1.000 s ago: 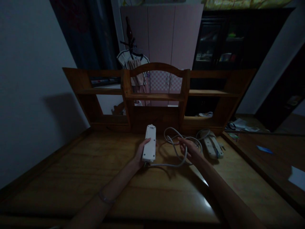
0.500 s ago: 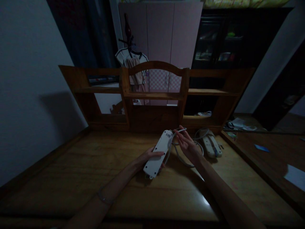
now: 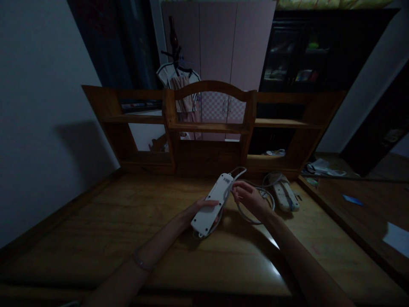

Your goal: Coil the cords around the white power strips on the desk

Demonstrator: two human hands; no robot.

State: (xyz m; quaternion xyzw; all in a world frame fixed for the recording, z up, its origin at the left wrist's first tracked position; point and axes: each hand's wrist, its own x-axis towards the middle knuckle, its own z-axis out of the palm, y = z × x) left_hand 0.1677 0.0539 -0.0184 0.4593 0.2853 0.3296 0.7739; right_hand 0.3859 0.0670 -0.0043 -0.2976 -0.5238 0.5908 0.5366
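Note:
A white power strip is tilted above the desk, its screwed underside with a label facing up. My left hand grips it around the middle, thumb on top and fingers underneath. The strip's grey cord loops out at the far end and runs along its right side. Beside that side, my right hand is closed with bent fingers at the cord; the fingertips are partly hidden, so what they pinch is hard to make out. More of the cable lies coiled on the desk under my right hand.
A second white power strip with its cord wrapped lies to the right on the wooden desk. A wooden shelf unit stands along the back. Further right are a blue card and a white paper on another surface.
My right hand has drawn down and back from the strip's far end, its fingers curling in. The cord now arches free at that end. My left hand keeps its hold.

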